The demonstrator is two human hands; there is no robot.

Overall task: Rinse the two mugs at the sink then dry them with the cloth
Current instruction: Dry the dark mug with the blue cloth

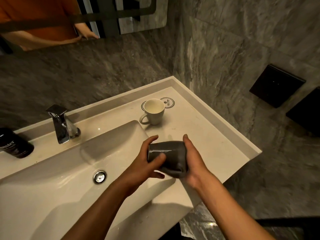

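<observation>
I hold a dark grey mug (170, 155) on its side over the right edge of the sink basin (69, 179), its surface glossy. My left hand (147, 163) wraps its left end, thumb across the front. My right hand (194, 161) cups its right end. A white mug (154, 111) stands upright on the counter (207, 139) behind, handle pointing left, on a round printed coaster. No cloth is in view.
A chrome faucet (60, 123) stands at the back of the basin, no water running; the drain plug (100, 177) sits in the middle. A black bottle (14, 144) lies at the left. Grey stone walls close in behind and right; a mirror hangs above.
</observation>
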